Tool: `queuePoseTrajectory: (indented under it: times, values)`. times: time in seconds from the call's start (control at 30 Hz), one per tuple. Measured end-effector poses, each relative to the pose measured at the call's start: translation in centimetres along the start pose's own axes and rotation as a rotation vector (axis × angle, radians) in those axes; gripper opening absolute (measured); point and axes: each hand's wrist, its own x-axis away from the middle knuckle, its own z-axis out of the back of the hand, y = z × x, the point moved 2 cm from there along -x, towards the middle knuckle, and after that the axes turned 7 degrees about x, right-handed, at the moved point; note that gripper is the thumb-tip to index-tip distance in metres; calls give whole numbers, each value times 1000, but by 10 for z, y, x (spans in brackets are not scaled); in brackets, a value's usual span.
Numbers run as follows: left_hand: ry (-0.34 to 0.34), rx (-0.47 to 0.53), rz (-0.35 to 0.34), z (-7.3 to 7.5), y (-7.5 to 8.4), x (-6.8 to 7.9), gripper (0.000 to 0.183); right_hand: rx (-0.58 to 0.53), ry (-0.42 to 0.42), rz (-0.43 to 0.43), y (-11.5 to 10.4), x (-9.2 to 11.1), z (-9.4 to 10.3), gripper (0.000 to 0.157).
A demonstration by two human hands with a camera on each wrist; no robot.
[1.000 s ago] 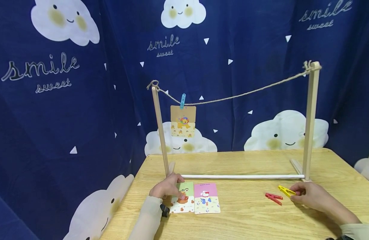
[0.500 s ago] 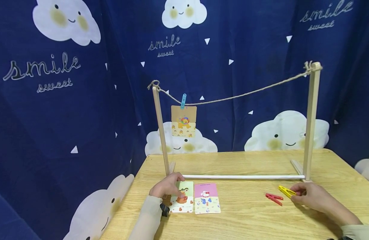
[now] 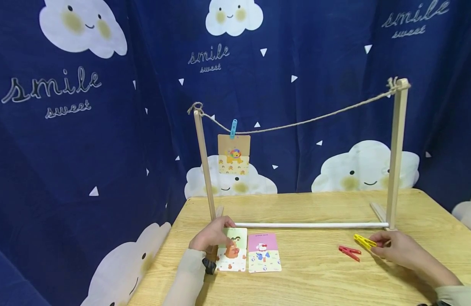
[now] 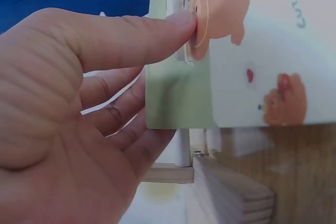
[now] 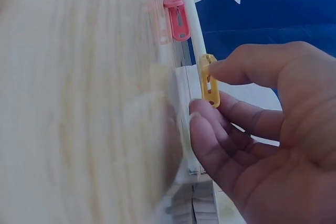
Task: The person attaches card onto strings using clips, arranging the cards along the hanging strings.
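Observation:
My left hand pinches a green-and-white bear card by its upper left part. In the left wrist view the thumb lies on the front of the card and the fingers are behind its edge. A pink-and-yellow card lies flat just to the right. On the other side of the table my right hand pinches a yellow clothespin between thumb and fingers, as the right wrist view also shows. A red clothespin lies on the table beside the yellow one.
Behind the hands stands a wooden frame with a left post, a right post and a white bottom rod. A sagging string joins the posts. From it hangs a lion card under a blue clothespin.
The bear card's top edge has risen slightly with my left hand. The yellow clothespin has shifted a little away from me with my right hand. The pink card and red clothespin stay put.

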Motion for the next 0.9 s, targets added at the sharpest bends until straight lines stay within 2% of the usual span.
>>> queuePoseTrajectory:
  times: [0.23,0.43,0.7,0.9]
  values:
    - [19,33,-21,6,7,-1,41,-92,-24,4,0,2,2,25]
    - [16,40,-61,8,10,-2,39,-109,-15,-1,0,4,2,31]
    - [34,30,-74,11,12,6,39,-117,-66,-37,-6,0,0,38]
    - [36,60,-85,9,14,0,39,-106,-48,-43,-3,2,4,38]
